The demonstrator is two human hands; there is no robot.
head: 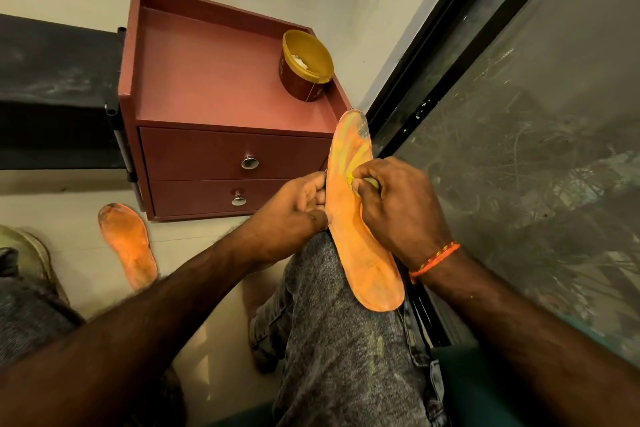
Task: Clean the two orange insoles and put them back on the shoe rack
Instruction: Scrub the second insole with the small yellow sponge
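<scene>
Knee: props the orange insole (360,218) for scrubbing.
Left hand (294,208): pinches its nine-o'clock edge, steadying.
Right hand (398,204): fist clenching yellow sponge (360,182).

yellow thing (363,182) mostly hidden in right hand (398,204), unidentifiable

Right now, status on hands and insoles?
Left hand holds insole on knee. Right hand grips yellow cloth against it. Second insole on floor, dirty. Nothing blocking.
</scene>
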